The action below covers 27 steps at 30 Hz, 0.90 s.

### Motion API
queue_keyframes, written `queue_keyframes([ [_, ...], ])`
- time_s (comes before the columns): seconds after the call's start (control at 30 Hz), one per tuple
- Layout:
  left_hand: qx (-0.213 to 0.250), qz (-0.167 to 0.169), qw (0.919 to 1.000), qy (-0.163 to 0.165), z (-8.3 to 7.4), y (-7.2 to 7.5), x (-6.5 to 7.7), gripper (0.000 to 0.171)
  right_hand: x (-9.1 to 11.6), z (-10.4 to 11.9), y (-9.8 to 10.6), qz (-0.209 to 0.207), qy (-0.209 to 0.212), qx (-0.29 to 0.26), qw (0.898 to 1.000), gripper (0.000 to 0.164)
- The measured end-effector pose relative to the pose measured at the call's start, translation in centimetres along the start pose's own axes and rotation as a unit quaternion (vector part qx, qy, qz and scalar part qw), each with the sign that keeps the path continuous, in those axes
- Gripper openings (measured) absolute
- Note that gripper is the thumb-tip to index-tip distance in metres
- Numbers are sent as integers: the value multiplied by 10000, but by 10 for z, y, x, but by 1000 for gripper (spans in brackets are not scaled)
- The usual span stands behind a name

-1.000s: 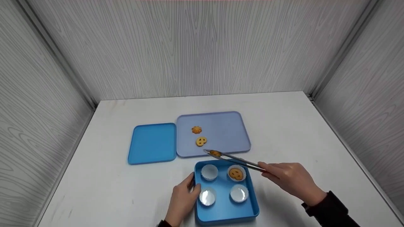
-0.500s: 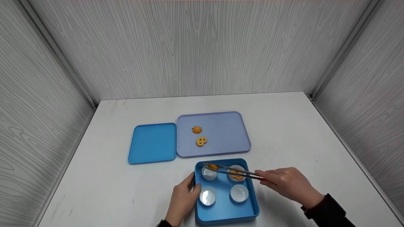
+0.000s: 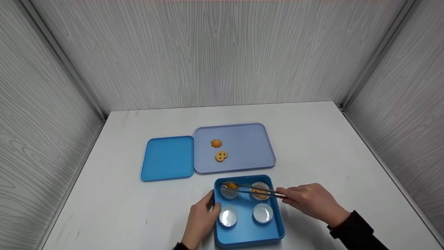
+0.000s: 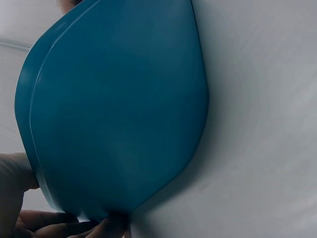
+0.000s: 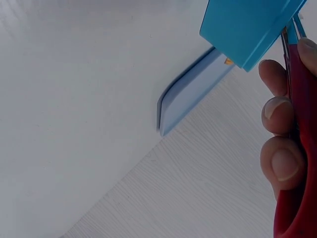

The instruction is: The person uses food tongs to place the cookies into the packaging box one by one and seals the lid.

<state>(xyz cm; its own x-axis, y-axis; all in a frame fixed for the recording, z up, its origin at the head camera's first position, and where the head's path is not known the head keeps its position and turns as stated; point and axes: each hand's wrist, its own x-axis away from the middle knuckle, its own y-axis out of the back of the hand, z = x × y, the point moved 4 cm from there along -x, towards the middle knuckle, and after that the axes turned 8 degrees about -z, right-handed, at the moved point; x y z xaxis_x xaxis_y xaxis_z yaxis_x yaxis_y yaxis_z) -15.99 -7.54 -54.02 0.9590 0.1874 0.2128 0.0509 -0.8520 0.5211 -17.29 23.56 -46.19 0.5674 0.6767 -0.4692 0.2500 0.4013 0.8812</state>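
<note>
My right hand (image 3: 312, 201) grips tongs (image 3: 258, 191), whose red handle (image 5: 303, 94) shows in the right wrist view. The tongs' tips hold a small ridged cookie (image 3: 232, 186) at the far-left white baking cup (image 3: 229, 195); whether it touches the cup I cannot tell. That cup stands in a blue box (image 3: 249, 236). A pretzel-shaped cookie (image 3: 259, 192) sits in the far-right cup, partly behind the tongs. The near-left cup (image 3: 228, 216) and near-right cup (image 3: 263, 213) contain no cookie. My left hand (image 3: 201, 217) grips the box's left wall, thumb over the rim.
Beyond the box lies a lavender tray (image 3: 248, 147) bearing a flower-shaped cookie (image 3: 216, 143) and a pretzel-shaped cookie (image 3: 221, 156). A flat blue tray or lid (image 3: 168, 158) lies against its left side. Grey wood-grain panels (image 3: 222, 52) rise around the white table (image 3: 114, 201).
The tongs with the ridged cookie have come from the lavender tray's near edge toward me, down over the far-left cup. My right hand has shifted slightly left. The left hand and box stay put.
</note>
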Motion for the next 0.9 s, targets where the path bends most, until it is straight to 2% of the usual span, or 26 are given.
queue_keyframes([
  [0.33, 185, -24, 9993, -338, 0, 2, 3, 61, -3, 1, -2, -102, 58, 1, 9999, 45],
  [0.9, 114, 52, 9996, -241, 1, 2, 0, 61, -2, 2, 1, 55, 12, -92, 9999, 47],
])
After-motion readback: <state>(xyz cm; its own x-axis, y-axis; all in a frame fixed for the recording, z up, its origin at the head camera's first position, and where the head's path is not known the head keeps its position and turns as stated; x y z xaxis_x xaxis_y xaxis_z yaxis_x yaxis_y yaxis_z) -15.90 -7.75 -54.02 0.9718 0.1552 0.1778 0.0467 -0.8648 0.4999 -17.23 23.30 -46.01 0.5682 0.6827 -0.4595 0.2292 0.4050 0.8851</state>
